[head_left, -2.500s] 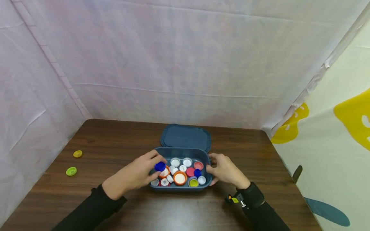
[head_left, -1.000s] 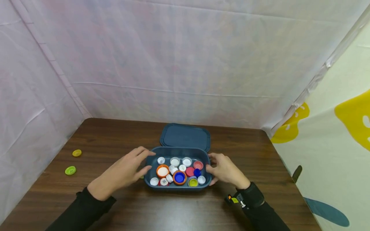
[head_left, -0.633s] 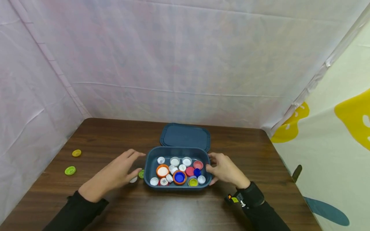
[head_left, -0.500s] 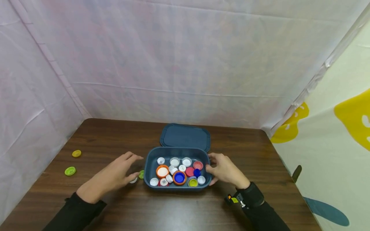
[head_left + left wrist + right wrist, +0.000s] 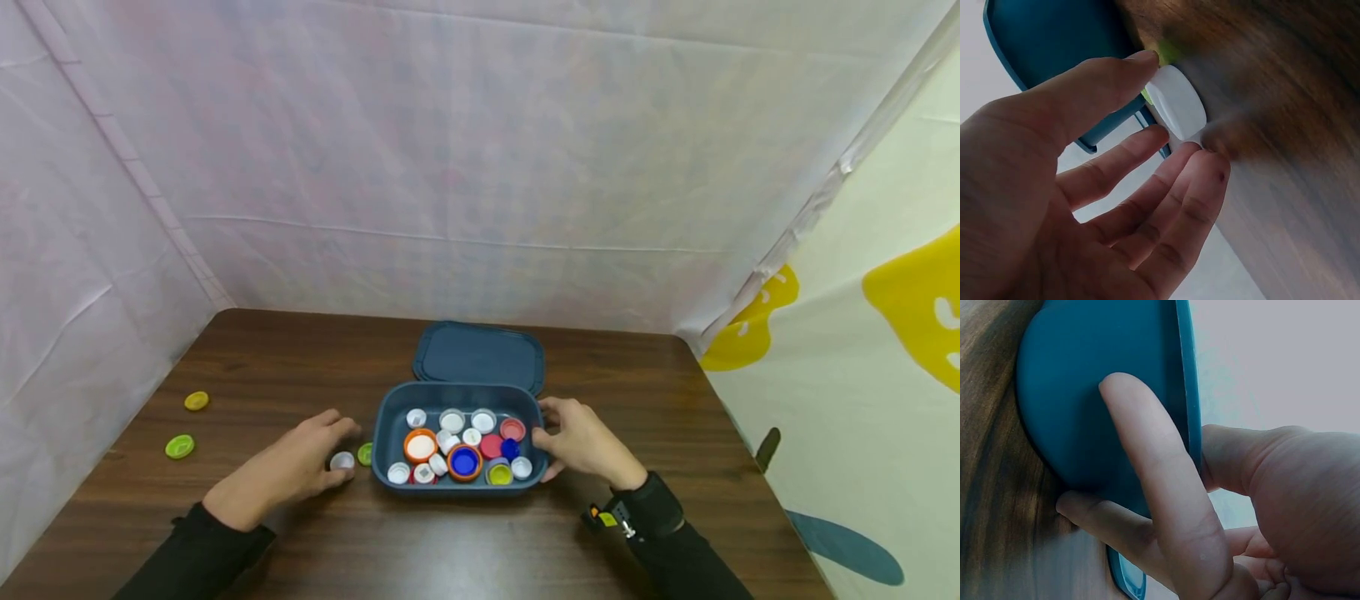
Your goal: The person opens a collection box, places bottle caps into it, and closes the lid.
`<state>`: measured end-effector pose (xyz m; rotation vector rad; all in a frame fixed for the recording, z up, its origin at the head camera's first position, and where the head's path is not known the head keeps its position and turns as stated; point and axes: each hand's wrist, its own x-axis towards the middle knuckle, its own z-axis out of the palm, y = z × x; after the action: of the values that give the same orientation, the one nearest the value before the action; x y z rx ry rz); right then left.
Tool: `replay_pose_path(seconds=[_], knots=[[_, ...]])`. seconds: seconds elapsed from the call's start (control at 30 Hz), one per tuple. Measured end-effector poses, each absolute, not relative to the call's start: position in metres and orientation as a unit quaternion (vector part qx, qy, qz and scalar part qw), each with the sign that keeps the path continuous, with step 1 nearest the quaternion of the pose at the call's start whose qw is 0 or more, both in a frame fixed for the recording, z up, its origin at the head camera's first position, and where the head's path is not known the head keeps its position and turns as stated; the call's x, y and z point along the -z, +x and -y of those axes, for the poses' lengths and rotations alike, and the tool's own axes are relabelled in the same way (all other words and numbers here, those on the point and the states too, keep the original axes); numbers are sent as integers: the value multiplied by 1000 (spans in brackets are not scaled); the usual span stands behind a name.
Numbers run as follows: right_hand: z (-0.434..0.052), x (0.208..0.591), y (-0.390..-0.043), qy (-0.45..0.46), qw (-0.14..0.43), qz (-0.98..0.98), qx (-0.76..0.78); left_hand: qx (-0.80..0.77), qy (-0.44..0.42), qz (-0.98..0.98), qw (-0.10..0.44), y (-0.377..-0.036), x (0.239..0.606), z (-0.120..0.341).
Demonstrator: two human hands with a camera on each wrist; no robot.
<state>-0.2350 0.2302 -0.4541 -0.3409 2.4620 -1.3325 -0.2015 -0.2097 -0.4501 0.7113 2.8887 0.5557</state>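
Note:
My left hand (image 5: pixel 288 467) is low over the table, left of a dark blue lidless box (image 5: pixel 386 429). A white bottle cap (image 5: pixel 342 461) lies between its thumb and bent fingers. In the left wrist view the thumb tip is at the edge of the white cap (image 5: pixel 1177 103), and the fingertips stop just short of it. A green cap (image 5: pixel 365 454) sits between that cap and the box. With my right hand (image 5: pixel 588 442) I grip the box's right wall, the thumb over the rim and the fingers against the outside (image 5: pixel 1147 425).
Inside the box lie several caps, among them a blue one (image 5: pixel 464 461) within an orange-rimmed cap. Behind the box is its dark blue lid (image 5: pixel 480 354). A yellow cap (image 5: pixel 197 401) and a light green cap (image 5: pixel 180 447) rest at the table's far left.
My left hand put the blue cap into the orange-rimmed cap, let go, and moved left and down to the white cap outside the box. The right hand stays on the box.

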Motion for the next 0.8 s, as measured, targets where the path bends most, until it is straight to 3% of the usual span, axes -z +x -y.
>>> replay_pose_path(seconds=[0.5,0.8], knots=[[-230,453,-235,-119,162,-863,464,-182,212,-957,81,-204,449,206],[-230,455,-236,-114,160,-866,460,-184,230,-955,46,-203,446,207]])
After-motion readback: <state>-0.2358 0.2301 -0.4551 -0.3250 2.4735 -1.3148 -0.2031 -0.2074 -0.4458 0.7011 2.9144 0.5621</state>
